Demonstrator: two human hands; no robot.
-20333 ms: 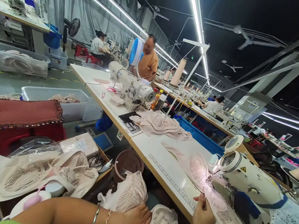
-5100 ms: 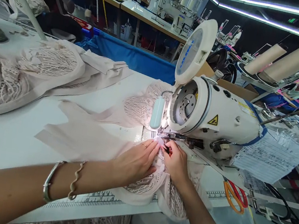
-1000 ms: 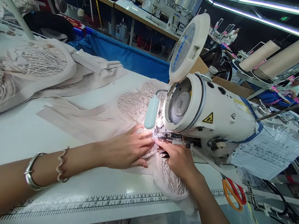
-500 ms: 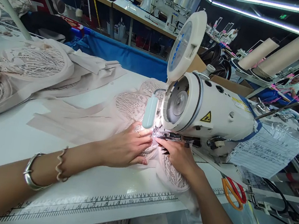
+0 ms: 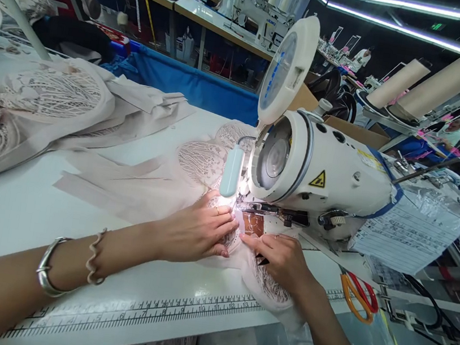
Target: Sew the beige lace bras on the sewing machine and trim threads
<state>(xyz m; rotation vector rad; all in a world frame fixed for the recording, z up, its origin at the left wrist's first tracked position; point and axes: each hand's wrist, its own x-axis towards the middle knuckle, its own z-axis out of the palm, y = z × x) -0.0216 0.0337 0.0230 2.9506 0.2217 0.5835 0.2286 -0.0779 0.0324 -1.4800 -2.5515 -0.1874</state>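
Your worktop [image 5: 15, 205] is white and fills the lower left, with a printed ruler strip [image 5: 141, 314] along its near edge at 6 o'clock. At 3 o'clock from your hands sits the white sewing machine [image 5: 331, 181], its round end cover swung up and a small lamp [image 5: 232, 171] hanging at the needle end. At 9 to 10 o'clock, well apart from your hands, lies a heap of beige lace pieces [image 5: 47, 98]. A blue fabric bin wall [image 5: 199, 88] runs behind the worktop at 12 o'clock.

The lace garment piece [image 5: 197, 162] you are working on spreads from under the machine's needle end toward 9 o'clock, with plain beige straps trailing left; its near edge drapes over the worktop edge at 5 o'clock.

Your left hand [image 5: 198, 231] lies flat, fingers together and stretched out, pressing the lace down just left of the needle. Your right hand [image 5: 281, 260] is also laid on the lace just below the needle area, fingers extended and lightly spread, with a small dark tool tucked under the palm; you cannot tell how it is gripped. The two hands nearly touch at the fingertips.

Orange-handled scissors [image 5: 356, 296] rest at 4 o'clock, near your right forearm. Two bracelets [image 5: 67, 264] circle your left wrist.
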